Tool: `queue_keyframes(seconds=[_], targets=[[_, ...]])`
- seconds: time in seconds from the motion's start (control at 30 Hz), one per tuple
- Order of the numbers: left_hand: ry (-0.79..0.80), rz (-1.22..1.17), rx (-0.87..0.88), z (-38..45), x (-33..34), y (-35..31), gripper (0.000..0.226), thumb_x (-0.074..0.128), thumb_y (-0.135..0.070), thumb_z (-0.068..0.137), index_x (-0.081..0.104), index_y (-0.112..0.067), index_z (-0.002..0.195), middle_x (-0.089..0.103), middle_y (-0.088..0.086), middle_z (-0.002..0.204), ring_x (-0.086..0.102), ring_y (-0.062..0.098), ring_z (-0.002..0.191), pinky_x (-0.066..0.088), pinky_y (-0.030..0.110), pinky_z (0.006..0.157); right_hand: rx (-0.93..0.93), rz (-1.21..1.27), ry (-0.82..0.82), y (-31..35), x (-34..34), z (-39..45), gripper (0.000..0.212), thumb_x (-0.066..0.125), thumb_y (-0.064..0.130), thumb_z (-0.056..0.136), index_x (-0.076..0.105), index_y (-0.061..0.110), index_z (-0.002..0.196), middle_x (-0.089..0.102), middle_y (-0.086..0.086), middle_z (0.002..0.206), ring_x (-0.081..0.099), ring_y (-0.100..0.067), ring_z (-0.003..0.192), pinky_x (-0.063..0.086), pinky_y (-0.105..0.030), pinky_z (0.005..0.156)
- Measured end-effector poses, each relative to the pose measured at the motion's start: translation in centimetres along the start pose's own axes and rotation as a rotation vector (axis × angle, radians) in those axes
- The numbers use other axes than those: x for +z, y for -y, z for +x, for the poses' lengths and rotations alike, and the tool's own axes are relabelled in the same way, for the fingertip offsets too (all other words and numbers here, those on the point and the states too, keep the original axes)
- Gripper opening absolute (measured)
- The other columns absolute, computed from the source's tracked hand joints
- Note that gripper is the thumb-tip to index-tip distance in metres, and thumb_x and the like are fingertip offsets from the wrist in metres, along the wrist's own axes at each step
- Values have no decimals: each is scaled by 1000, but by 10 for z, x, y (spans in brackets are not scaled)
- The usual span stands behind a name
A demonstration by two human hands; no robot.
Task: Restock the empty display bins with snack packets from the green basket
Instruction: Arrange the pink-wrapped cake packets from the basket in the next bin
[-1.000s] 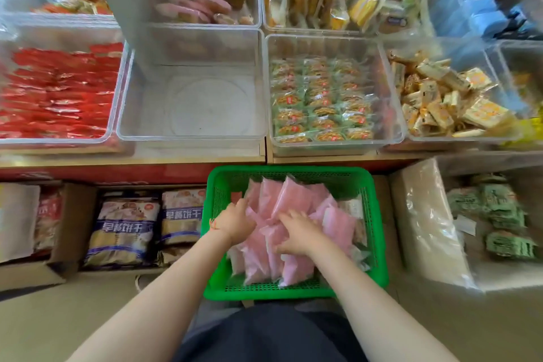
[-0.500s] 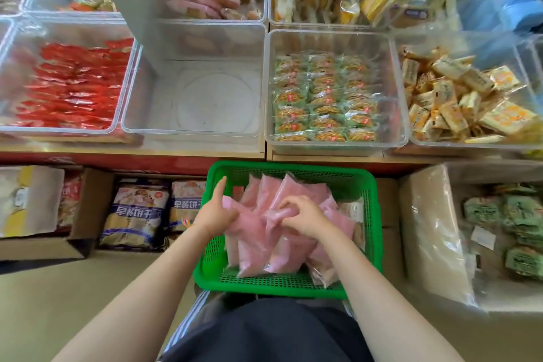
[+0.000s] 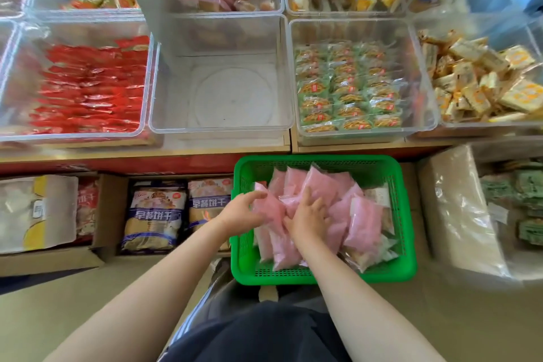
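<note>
Hands bracket pink packets (image 3: 320, 194) inside green basket (image 3: 323, 275): left hand (image 3: 244, 210) cups bundle's side, right hand (image 3: 310, 216) presses flat on top, likely squaring stack for lift. Empty bin (image 3: 220, 126) waits above.

A wooden shelf (image 3: 147, 156) with a red front edge (image 3: 132, 166) spans the view. Below it, open cardboard boxes (image 3: 108, 214) sit on a tan floor (image 3: 44, 317), in even daylight
</note>
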State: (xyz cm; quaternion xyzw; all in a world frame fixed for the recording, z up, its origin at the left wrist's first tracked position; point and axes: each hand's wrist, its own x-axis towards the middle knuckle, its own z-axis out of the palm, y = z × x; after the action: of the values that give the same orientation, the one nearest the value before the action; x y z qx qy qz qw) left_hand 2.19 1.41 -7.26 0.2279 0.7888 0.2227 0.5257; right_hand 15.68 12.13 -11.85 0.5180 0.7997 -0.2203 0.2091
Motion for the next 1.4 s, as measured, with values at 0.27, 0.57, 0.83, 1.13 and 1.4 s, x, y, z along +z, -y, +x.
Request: queue_keyframes(seconds=[0.27, 0.57, 0.83, 1.13, 1.4], targets=[[-190, 604, 34, 14, 7, 15, 58, 53, -15, 90, 36, -25, 145, 40, 12, 127, 51, 35, 115, 52, 47, 89, -26, 933, 147, -9, -49, 4, 82, 72, 36, 82, 27, 28, 150, 46, 1, 133, 45, -21, 122, 44, -43, 101], [32, 1305, 296, 33, 28, -3, 83, 55, -10, 88, 10, -25, 157, 0, 8, 165, -4, 32, 151, 0, 59, 120, 115, 1761, 737, -64, -84, 6, 61, 55, 45, 87, 58, 6, 135, 57, -28, 131, 54, -46, 119, 35, -61, 105], [49, 1064, 181, 67, 41, -21, 73, 62, -29, 79, 35, -34, 146, 38, -1, 151, 32, 25, 140, 23, 66, 111, 153, 1760, 828, -70, -79, 6, 51, 50, 42, 96, 56, 9, 133, 67, -21, 120, 66, -39, 108, 55, -54, 83], [-217, 852, 152, 55, 28, -44, 20, 53, -7, 87, 58, -10, 106, 56, 9, 106, 57, 31, 100, 46, 37, 66, 233, 1722, 789, -76, -79, 26, 33, 55, 33, 94, 65, 11, 116, 73, -16, 101, 70, -34, 91, 50, -56, 89], [-436, 606, 428, 9, -3, -67, 11, 60, -17, 92, 66, -10, 86, 66, 3, 87, 63, 27, 80, 49, 35, 63, 181, 1661, 664, -79, -101, 31, 57, 72, 33, 81, 58, 11, 131, 67, -21, 121, 64, -40, 112, 49, -61, 94]])
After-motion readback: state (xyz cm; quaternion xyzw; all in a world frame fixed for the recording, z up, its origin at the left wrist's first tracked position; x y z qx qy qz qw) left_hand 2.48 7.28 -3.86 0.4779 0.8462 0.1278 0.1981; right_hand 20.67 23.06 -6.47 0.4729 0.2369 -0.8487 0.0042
